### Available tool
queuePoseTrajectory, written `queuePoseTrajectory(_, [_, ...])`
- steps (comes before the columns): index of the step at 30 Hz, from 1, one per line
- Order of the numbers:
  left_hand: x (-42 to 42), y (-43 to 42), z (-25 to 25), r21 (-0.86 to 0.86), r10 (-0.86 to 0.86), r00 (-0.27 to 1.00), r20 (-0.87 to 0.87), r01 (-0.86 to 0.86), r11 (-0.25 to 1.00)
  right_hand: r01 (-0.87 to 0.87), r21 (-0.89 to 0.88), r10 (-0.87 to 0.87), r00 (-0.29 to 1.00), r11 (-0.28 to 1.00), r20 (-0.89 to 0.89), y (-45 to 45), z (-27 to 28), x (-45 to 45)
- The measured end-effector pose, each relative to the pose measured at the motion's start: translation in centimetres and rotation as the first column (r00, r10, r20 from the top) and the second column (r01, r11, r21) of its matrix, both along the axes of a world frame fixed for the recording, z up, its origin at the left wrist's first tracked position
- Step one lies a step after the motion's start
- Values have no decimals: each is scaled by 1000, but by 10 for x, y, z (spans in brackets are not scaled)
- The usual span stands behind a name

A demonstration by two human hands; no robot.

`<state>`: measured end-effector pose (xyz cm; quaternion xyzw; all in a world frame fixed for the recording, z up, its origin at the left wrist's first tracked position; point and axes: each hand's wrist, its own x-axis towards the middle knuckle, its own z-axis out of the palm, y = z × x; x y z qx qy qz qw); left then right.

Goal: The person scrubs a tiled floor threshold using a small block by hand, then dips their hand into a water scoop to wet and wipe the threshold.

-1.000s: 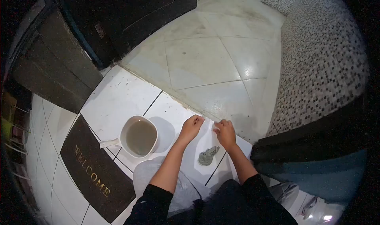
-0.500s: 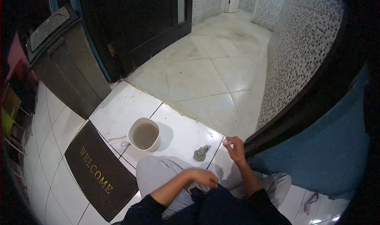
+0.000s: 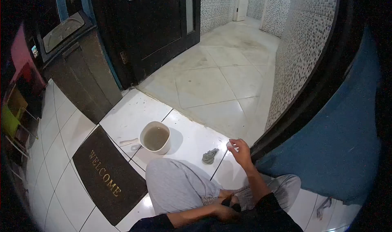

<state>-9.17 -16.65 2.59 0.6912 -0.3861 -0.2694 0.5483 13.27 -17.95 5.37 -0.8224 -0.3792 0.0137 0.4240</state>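
My right hand (image 3: 241, 152) hovers over or rests at the white tiles near the doorway threshold. Its thumb and fingers are pinched around something small and whitish that I cannot make out. My left hand (image 3: 227, 212) is low over my lap, near my crossed feet, and its fingers are hidden and blurred. A crumpled grey-green cloth (image 3: 210, 156) lies on the tiles to the left of my right hand. Left of the cloth stands a white dipper (image 3: 165, 148) holding murky water, its handle pointing left.
A dark doormat (image 3: 107, 172) with WELCOME in gold letters lies to the left. A black door (image 3: 161, 27) stands open behind a grey cabinet-like panel (image 3: 87, 74). On the right are the dark door frame (image 3: 294, 113) and a blue wall (image 3: 326, 150).
My left hand has drawn down and back toward my body, exposing my feet. My right hand stays in about the same place. The view has tilted up slightly; the cloth and dipper keep their places.
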Motion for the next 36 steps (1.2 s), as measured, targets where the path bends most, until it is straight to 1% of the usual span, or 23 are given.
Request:
queuePoseTrajectory(3, [17, 17, 12, 162, -35, 953, 300, -15, 987, 14, 0, -14, 998, 1000, -64, -5, 6, -2])
queuePoseTrajectory(5, [32, 31, 27, 211, -53, 918, 394, -34, 977, 27, 3, -27, 995, 1000, -100, -5, 5, -1])
queuePoseTrajectory(6, [40, 40, 43, 224, -14, 976, 218, -36, 974, 37, 8, -36, 997, 999, -74, -6, 2, 1])
queuePoseTrajectory(7, [48, 50, 57, 235, 27, 999, 33, -34, 971, 47, 13, -46, 998, 999, -48, -7, -2, 3])
queuePoseTrajectory(9, [62, 81, 76, 285, 111, 990, -85, -82, 955, 37, 14, -36, 996, 999, -79, -7, -9, 6])
queuePoseTrajectory(11, [81, 117, 69, 396, 246, 969, -17, -219, 892, 29, 12, -27, 993, 1000, -112, -5, -16, 10])
queuePoseTrajectory(13, [107, 163, 58, 316, 418, 904, 93, -425, 848, 29, -16, -31, 990, 999, -140, 1, -25, 13])
queuePoseTrajectory(14, [119, 183, 50, 240, 593, 805, -14, -573, 784, 30, -20, -32, 989, 999, -145, 5, -31, 15])
queuePoseTrajectory(15, [127, 200, 53, 183, 730, 670, -136, -707, 683, 36, -34, -40, 989, 999, -142, 9, -38, 17])
queuePoseTrajectory(16, [134, 212, 54, 91, 841, 488, -234, -850, 518, 42, -50, -49, 989, 998, -140, 13, -45, 20])
queuePoseTrajectory(17, [137, 220, 58, 24, 893, 287, -346, -949, 314, 44, -57, -52, 988, 997, -146, 17, -51, 22])
queuePoseTrajectory(18, [140, 228, 48, 36, 856, 93, -508, -991, 129, 55, -78, -65, 988, 995, -143, 22, -57, 25])
queuePoseTrajectory(19, [144, 237, 33, 84, 756, -98, -647, -995, -57, 64, -99, -78, 987, 993, -140, 26, -63, 27])
queuePoseTrajectory(20, [147, 245, 20, 79, 668, -170, -725, -983, -164, 64, -109, -80, 985, 992, -151, 30, -68, 30])
queuePoseTrajectory(21, [150, 252, 7, 102, 625, -222, -748, -970, -222, 79, -163, -98, 989, 984, -114, 34, -73, 33])
queuePoseTrajectory(22, [155, 260, -6, 95, 589, -231, -775, -963, -253, 95, -215, -113, 991, 972, -76, 38, -78, 36])
queuePoseTrajectory(23, [159, 264, -9, 88, 553, -238, -798, -955, -284, 93, -223, -115, 989, 970, -88, 44, -84, 39])
queuePoseTrajectory(25, [168, 265, -18, 78, 545, -235, -805, -952, -295, 89, -223, -67, 992, 971, 105, 58, -98, 46])
queuePoseTrajectory(27, [178, 260, -17, 70, 530, -232, -815, -949, -309, 104, -232, -77, 989, 967, 124, 84, -101, 54])
queuePoseTrajectory(29, [184, 253, -14, 108, 653, -253, -714, -961, -253, 111, -231, -78, 986, 967, 149, 116, -99, 60])
queuePoseTrajectory(32, [185, 253, -18, 119, 669, -232, -706, -970, -211, 95, -223, -65, 989, 970, 136, 157, -97, 72])
queuePoseTrajectory(34, [183, 253, -22, 133, 670, -230, -706, -972, -194, 46, -191, -19, 990, 981, 141, 158, -93, 75])
queuePoseTrajectory(36, [183, 253, -23, 139, 670, -239, -703, -970, -199, 33, -226, -3, 991, 974, 135, 137, -96, 77])
